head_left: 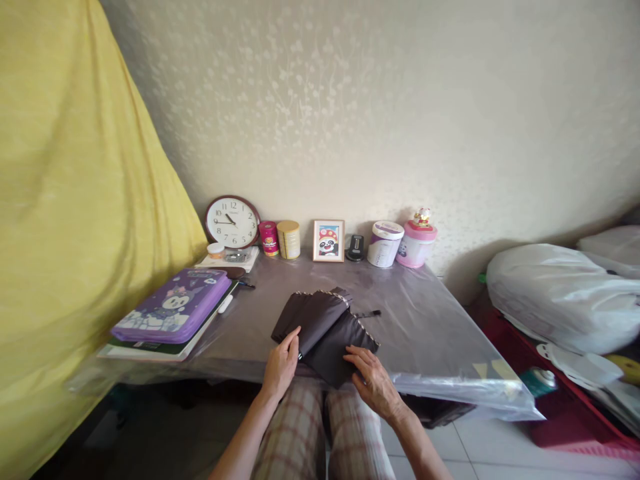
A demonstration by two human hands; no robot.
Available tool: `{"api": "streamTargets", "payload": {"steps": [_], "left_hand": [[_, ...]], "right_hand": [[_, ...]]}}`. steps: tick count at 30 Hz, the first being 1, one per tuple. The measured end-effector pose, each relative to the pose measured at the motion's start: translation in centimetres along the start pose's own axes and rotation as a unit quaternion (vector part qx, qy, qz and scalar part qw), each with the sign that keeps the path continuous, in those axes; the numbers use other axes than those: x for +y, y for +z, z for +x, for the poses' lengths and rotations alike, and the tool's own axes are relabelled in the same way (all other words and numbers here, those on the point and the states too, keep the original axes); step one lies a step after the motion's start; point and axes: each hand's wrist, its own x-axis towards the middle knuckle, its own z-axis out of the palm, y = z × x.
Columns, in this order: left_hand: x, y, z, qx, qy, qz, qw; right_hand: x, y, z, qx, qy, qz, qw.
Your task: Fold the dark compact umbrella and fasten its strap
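A dark brown folded umbrella (320, 327) lies on the plastic-covered table (430, 333) near its front edge, canopy gathered in loose folds. My left hand (281, 365) rests on its near left end, fingers curled round the folded fabric. My right hand (373, 380) lies flat on the near right fold, fingers stretched toward the left. A thin dark strap (369, 313) sticks out from the umbrella to the right. My legs in plaid trousers (320, 433) show below the table edge.
A purple cartoon case (173, 307) on books lies at the left. Along the wall stand a round clock (232, 221), two small tins (280, 239), a framed picture (329, 241), a white tub (385, 244) and a pink jar (417, 244). Yellow curtain (65, 200) at left, white bags (555, 297) at right.
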Motion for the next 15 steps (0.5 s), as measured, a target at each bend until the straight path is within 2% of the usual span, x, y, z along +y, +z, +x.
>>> {"api": "streamTargets", "payload": {"steps": [15], "left_hand": [[-0.06, 0.02, 0.05, -0.005, 0.007, 0.002, 1.000]], "right_hand": [[-0.01, -0.01, 0.19, 0.003, 0.011, 0.003, 1.000]]}}
